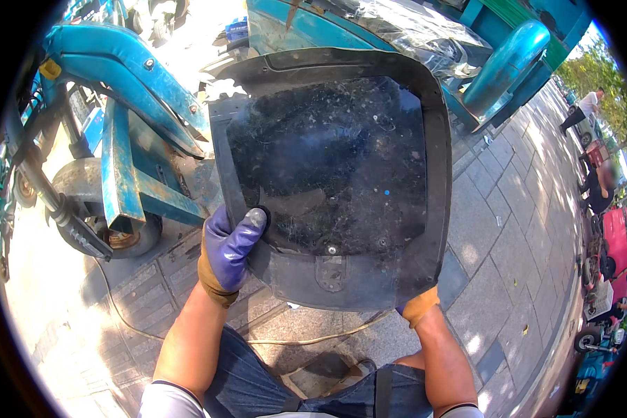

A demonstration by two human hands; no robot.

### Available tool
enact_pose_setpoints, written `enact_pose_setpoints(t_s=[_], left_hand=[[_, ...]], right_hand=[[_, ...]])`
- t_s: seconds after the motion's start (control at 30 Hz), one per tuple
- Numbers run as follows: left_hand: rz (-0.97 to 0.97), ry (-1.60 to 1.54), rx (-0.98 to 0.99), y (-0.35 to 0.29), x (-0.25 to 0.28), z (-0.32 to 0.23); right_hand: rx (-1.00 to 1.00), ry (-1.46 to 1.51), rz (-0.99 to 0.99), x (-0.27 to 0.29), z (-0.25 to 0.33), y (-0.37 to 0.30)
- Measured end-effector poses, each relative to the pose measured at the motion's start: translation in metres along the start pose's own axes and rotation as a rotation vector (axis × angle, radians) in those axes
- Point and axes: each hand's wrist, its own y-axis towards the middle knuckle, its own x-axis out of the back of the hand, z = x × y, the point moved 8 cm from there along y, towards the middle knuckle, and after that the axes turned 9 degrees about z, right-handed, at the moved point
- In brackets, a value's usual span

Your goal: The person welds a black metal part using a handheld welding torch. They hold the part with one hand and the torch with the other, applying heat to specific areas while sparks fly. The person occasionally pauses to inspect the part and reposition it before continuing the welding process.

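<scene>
Blk panel (341, 164), scratched & dusty, w/ glossy mid, matte edges.

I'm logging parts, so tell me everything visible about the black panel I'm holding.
The panel looks plastic: a matte border around a glossy, scratched, speckled center, with a shiny round spot low down. It's held up: left hand at the lower left, thumb on top; right hand at the lower right corner, mostly hidden.
</scene>
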Motion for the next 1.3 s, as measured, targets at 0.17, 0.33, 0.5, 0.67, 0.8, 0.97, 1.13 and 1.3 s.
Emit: enact_pose_setpoints(t_s=[0.17,0.33,0.5,0.67,0.8,0.97,1.13,1.3], left_hand=[[0.006,0.154,0.037,-0.006,-0.008,-0.001],[-0.077,-0.052,0.047,0.002,0.013,0.001],[-0.237,-0.515,0.002,0.013,0.044,0.013],[-0.26,-0.575,0.024,0.013,0.052,0.015],[-0.224,-0.457,-0.025,0.011,0.042,0.009],[-0.127,-0.049,-0.058,0.005,0.023,-0.004],[-0.032,0.113,0.024,-0.005,0.0,0.0],[0.003,0.177,0.049,-0.004,-0.006,-0.001]], right_hand=[[0.054,0.013,-0.045,-0.006,-0.009,-0.005],[-0.005,0.107,0.079,0.014,0.023,-0.006],[-0.097,0.308,0.045,0.019,0.035,-0.001],[-0.137,0.31,0.035,0.015,0.025,0.001],[-0.137,0.298,0.028,0.018,0.027,0.002],[-0.195,0.221,0.082,0.012,0.016,0.0],[0.035,-0.141,-0.04,0.006,0.007,-0.003],[0.049,-0.148,-0.017,0.003,0.003,-0.003]])
